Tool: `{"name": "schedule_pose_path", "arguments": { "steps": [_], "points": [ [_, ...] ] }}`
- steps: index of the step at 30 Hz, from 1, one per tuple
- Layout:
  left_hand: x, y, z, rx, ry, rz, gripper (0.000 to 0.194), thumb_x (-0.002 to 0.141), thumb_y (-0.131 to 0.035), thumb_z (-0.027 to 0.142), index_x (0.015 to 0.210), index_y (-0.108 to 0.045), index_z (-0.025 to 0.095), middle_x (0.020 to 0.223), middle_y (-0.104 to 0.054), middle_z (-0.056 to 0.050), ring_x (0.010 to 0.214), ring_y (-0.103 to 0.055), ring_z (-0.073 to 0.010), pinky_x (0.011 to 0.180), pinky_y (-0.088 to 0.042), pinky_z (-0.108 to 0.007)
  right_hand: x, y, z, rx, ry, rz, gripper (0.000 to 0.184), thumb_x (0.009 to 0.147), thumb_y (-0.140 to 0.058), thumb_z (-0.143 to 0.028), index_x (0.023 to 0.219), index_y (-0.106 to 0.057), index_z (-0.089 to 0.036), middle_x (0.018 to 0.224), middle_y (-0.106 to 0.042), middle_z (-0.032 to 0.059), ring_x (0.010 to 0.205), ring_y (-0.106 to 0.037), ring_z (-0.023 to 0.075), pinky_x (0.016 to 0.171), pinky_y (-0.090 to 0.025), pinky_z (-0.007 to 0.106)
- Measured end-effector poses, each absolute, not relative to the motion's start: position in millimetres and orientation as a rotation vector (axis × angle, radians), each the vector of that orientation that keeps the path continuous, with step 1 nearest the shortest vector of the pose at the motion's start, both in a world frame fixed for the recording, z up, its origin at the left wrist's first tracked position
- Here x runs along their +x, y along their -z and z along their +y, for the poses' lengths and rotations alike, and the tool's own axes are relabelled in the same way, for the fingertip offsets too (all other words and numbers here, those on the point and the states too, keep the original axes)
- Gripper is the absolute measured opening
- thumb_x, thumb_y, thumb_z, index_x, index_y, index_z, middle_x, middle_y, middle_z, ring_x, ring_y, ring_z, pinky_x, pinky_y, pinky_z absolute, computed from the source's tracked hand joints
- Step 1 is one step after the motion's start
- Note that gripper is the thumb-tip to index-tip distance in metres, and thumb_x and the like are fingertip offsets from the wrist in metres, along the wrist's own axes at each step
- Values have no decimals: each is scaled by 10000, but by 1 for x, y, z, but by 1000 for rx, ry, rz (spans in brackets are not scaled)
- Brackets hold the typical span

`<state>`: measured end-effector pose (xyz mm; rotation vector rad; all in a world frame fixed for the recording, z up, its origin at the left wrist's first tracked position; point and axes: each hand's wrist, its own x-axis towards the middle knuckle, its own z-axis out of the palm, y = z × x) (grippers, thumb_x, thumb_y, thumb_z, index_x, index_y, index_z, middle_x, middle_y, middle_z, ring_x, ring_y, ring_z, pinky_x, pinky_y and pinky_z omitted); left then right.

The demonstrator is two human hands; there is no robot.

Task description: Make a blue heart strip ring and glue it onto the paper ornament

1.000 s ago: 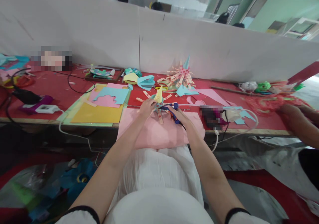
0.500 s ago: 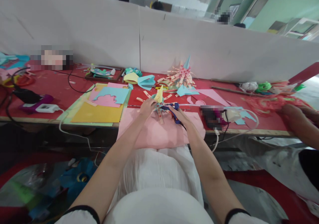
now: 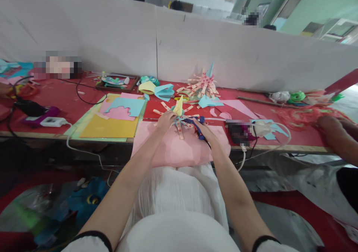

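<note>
Fingers of the left hand [image 3: 165, 122] are bent and held close together at the side of a star-patterned paper-strip craft with a yellow paper cone [image 3: 178, 107], gripping it near its centre. Right-hand fingers curl around a dark-blue plastic gun-shaped tool [image 3: 200, 129], whose front end points at the craft's middle; the right hand [image 3: 208, 132] lies low, back upward. Both forearms reach forward and inward, elbows apart, over a pale pink padded cloth [image 3: 179, 151] at the near edge of the red tabletop [image 3: 67, 99]. The craft sits between the hands, over the cloth's far edge. The left fingertips are hidden by the hand, and where the tool's tip meets the strips is too small to make out. At the right, another person's forearm [image 3: 342, 140] is cut off by the frame.
</note>
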<state>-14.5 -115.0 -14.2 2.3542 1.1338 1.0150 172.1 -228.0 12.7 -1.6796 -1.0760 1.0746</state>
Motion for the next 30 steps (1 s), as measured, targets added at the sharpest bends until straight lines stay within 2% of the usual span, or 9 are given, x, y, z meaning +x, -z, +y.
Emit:
{"name": "schedule_pose_path", "arguments": {
  "steps": [3,16,22,30],
  "points": [
    [-15,13,-116,2360,-1003,1137,126,851,-533,196,822,-652,168,882,-657,-45,843,-591,-165,745,-440,-266,171,-14,-229,-1680,-1123,-969,423,735,-548,-644,780,-595,-226,529,-568,-33,454,-515,109,445,-413,213],
    [-16,13,-116,2469,-972,1095,166,880,-486,214,854,-642,167,911,-659,-52,873,-588,-166,779,-445,-278,170,-19,-232,-1649,-1143,-924,426,747,-530,-639,748,-586,-217,463,-544,-39,427,-516,112,421,-402,206],
    [-15,9,-120,2441,-937,1145,162,872,-506,214,842,-660,176,912,-666,-46,878,-595,-167,778,-441,-273,163,-30,-239,-1706,-1072,-896,427,751,-540,-622,614,-555,-218,386,-484,-31,392,-490,116,380,-363,213],
    [-14,4,-127,2493,-891,1181,184,873,-517,284,893,-672,187,957,-667,-40,912,-591,-164,770,-427,-246,168,-25,-236,-1679,-1104,-977,443,775,-498,-619,574,-519,-224,431,-508,-32,411,-483,104,417,-389,206]
  ]
}}
